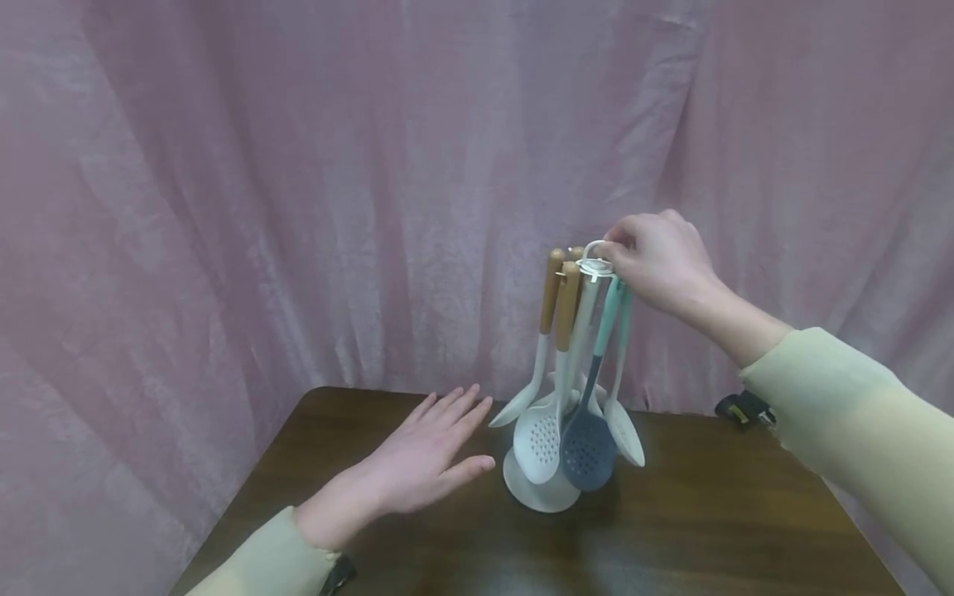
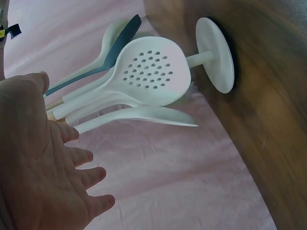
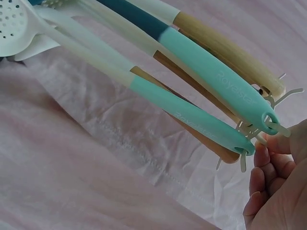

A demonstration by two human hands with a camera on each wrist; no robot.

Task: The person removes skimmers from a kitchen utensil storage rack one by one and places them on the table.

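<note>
A white utensil stand [image 1: 542, 492] rests on the dark wooden table [image 1: 708, 530]. Several utensils hang from its top: a white slotted spoon [image 1: 538, 443], a dark blue slotted spoon [image 1: 588, 451], and others with wooden handles [image 1: 552, 290] and teal handles [image 1: 608, 319]. My right hand [image 1: 615, 246] pinches the white ring [image 1: 594, 247] at the stand's top. In the right wrist view its fingers [image 3: 266, 189] sit beside the teal handles [image 3: 216, 81] and the hooks. My left hand [image 1: 436, 447] hovers flat and open just left of the stand. In the left wrist view the open left hand [image 2: 43, 167] faces the slotted spoon [image 2: 151, 72] and the stand's base [image 2: 216, 55].
A pink curtain [image 1: 298, 207] hangs close behind the table and around its left side. A small black and yellow object [image 1: 745, 410] shows below my right sleeve at the table's back right. The table's left edge runs near my left forearm.
</note>
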